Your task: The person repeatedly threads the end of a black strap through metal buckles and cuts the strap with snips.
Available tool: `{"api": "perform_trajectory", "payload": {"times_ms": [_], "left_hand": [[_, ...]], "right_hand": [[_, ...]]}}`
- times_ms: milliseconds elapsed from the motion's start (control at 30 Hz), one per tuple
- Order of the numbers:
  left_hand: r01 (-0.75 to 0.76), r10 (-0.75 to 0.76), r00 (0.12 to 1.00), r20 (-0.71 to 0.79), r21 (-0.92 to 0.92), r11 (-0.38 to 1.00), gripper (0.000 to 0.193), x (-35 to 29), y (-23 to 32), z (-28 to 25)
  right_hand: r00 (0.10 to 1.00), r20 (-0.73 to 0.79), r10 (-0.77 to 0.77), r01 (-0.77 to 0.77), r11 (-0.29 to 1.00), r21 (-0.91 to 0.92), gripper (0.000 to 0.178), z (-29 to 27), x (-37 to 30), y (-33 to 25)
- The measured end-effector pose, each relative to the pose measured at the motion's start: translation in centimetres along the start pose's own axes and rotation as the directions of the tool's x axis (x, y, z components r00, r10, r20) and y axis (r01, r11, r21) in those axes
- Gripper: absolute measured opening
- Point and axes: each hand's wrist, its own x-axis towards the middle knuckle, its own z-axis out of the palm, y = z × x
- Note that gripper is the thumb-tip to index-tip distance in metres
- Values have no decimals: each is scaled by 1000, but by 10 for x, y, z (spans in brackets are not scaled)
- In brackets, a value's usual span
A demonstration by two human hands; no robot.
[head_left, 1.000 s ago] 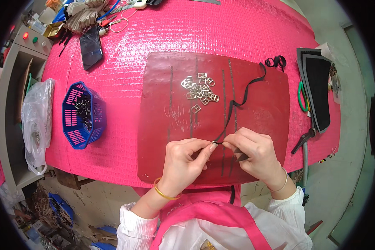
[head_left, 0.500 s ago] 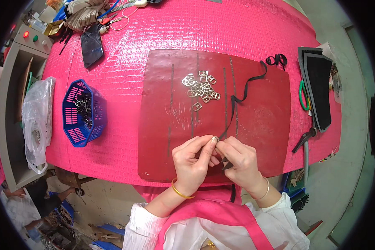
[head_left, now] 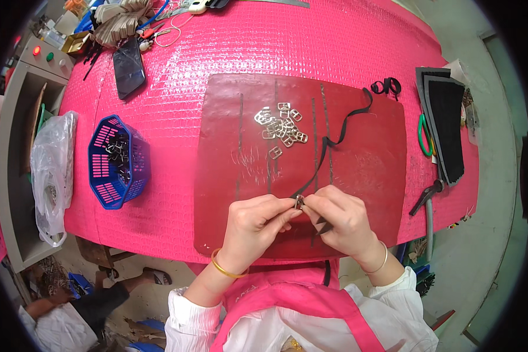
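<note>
A small metal buckle (head_left: 299, 202) is between the fingertips of both hands, low over the dark red mat (head_left: 358, 199). My left hand (head_left: 258, 220) is closed, its thumb and forefinger pinching the buckle's left side. Fingers closed at the buckle's right side, my right hand (head_left: 337, 217) pinches the thin black strap there; the exact grip is hidden. From the buckle, the strap (head_left: 325, 146) trails in a wavy line toward the mat's far right. Dark pointed pieces (head_left: 322, 226) stick out under my right fingers; their kind is unclear. Beyond my hands lies a pile of silver buckles (head_left: 283, 127).
On the pink table cover (head_left: 170, 193) stands a blue basket (head_left: 136, 170) holding metal pieces. A phone (head_left: 128, 69) lies at the far left. Black sheets (head_left: 443, 129), green-handled scissors (head_left: 423, 135) and a coiled strap (head_left: 387, 87) are at right. Another person (head_left: 88, 305) is at lower left.
My hands have turned at the wrists and shifted slightly, so the buckle now shows between the fingertips. The strap has moved a little left near my hands. The person at lower left shows more.
</note>
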Motion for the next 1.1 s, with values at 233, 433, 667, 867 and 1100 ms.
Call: {"api": "perform_trajectory", "payload": {"times_ms": [233, 433, 667, 867, 1100], "left_hand": [[153, -113, 973, 200, -196, 969, 10, 9, 5, -12], [257, -197, 939, 280, -194, 947, 11, 11, 3, -15], [89, -94, 954, 284, 30, 996, 17, 13, 13, -25], [-78, 244, 913, -326, 447, 891, 24, 3, 18, -5], [290, -370, 924, -101, -447, 846, 13, -19, 1, 18]], "right_hand": [[902, 409, 140, -389, 677, 625, 14, -22, 22, 15], [905, 371, 209, -374, 806, 459, 12, -20, 24, 9], [819, 465, 336, -567, 594, 570, 16, -12, 22, 1], [857, 101, 506, -451, 640, 622, 8, 15, 0, -1], [684, 258, 683, -421, 80, 904, 12, 43, -25, -18]]}}
